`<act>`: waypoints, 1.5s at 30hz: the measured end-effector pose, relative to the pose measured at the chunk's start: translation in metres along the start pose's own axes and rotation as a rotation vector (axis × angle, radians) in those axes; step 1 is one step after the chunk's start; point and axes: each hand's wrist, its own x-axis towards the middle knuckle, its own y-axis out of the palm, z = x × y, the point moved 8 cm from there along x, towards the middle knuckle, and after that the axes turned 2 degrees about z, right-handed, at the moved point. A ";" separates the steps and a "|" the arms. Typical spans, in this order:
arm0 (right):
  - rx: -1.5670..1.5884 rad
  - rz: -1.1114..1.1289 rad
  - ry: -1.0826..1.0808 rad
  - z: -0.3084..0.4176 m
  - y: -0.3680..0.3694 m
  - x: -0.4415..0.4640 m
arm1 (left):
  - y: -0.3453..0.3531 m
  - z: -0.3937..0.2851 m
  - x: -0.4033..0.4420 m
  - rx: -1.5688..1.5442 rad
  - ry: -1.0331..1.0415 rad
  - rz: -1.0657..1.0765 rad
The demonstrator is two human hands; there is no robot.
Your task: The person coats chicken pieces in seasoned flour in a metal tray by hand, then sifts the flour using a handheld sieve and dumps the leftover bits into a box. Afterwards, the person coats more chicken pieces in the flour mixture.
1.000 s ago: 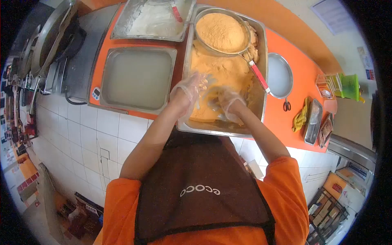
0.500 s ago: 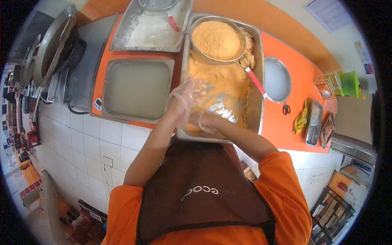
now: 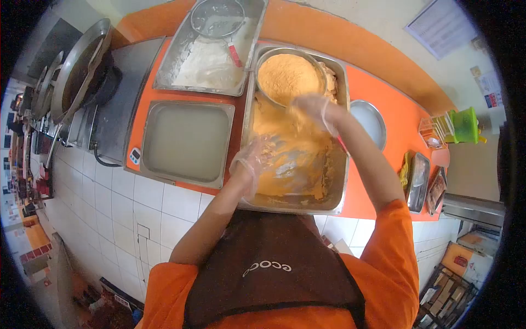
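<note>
Orange powder (image 3: 273, 122) lies between the left hand (image 3: 253, 159) and right hand (image 3: 315, 107).

The far end of the tray (image 3: 285, 204) is blocked by the sieve (image 3: 256, 75), whose near edge is partly covered by the right hand (image 3: 315, 107). The left side is obstructed by the left hand (image 3: 253, 160); free passage is offered over the near right corner.

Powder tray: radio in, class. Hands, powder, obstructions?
Left hand in tray, by orange powder. Right hand blurred, over tray. Powder-heaped sieve covers part of tray's far end.
</note>
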 end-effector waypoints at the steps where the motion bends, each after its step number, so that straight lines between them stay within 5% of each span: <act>1: -0.042 -0.051 -0.057 0.007 -0.020 0.016 | 0.006 0.000 -0.003 -0.018 -0.018 0.012; 2: -0.087 -0.104 -0.111 0.014 -0.040 0.031 | 0.011 0.001 -0.004 -0.037 -0.039 0.024; 3: -0.578 -0.087 -0.331 0.035 -0.047 0.042 | 0.010 0.007 0.000 -0.055 -0.057 0.023; 6: -0.265 -0.235 -0.185 0.037 -0.075 0.047 | 0.005 0.026 0.014 -0.099 -0.104 0.005; 10: -1.128 -0.260 -0.376 0.067 -0.050 0.003 | 0.015 0.030 0.012 -0.207 -0.171 -0.011; 12: -0.892 -0.403 -0.201 0.068 -0.022 -0.044 | 0.004 0.048 0.030 -0.293 -0.206 -0.014; 13: -0.310 -0.440 -0.032 0.053 -0.009 -0.062 | -0.022 0.081 0.064 -0.333 -0.221 -0.024; 15: -0.401 -0.727 0.002 0.017 0.047 -0.082 | -0.026 0.105 0.084 -0.368 -0.218 -0.101; 17: -0.317 -0.737 -0.075 -0.028 0.107 -0.084 | 0.002 0.110 0.075 -0.351 -0.178 -0.240; 18: -0.224 -0.720 -0.067 -0.050 0.121 -0.084 | 0.018 0.110 0.068 -0.354 -0.272 -0.102; 22: 0.144 -0.734 0.307 -0.081 0.091 -0.104 | 0.043 0.065 0.035 -0.140 -0.153 -0.093; 24: 0.212 -0.757 0.310 -0.087 0.099 -0.109 | 0.048 0.074 0.032 0.099 -0.006 -0.238; 27: 0.205 -0.741 0.080 -0.101 0.123 -0.090 | 0.042 0.103 0.047 -0.275 -0.330 -0.017; 28: 0.299 -0.812 0.071 -0.112 0.107 -0.095 | 0.034 0.089 0.049 -0.195 -0.227 -0.053; 30: 0.167 -0.704 0.198 -0.113 0.109 -0.095 | 0.038 0.076 0.048 -0.183 -0.113 -0.010; 32: -0.290 -0.317 0.437 -0.046 0.116 -0.106 | 0.040 0.085 0.047 -0.129 -0.099 -0.034; 35: -0.402 -0.457 -0.106 -0.029 0.121 -0.110 | 0.037 0.104 0.042 -0.068 -0.156 -0.110; 36: -0.208 -0.641 -0.266 -0.035 0.101 -0.118 | 0.045 0.086 0.032 -0.113 -0.132 -0.086; 40: -0.626 -0.918 0.007 0.024 -0.020 -0.151 | 0.048 0.030 -0.008 -0.054 -0.008 -0.130; 43: -0.467 -0.503 0.304 -0.023 -0.041 -0.118 | 0.053 0.005 -0.036 -0.244 0.077 -0.024; 45: -0.424 -0.393 0.267 -0.044 -0.047 -0.097 | 0.049 -0.005 -0.053 -0.302 0.151 0.068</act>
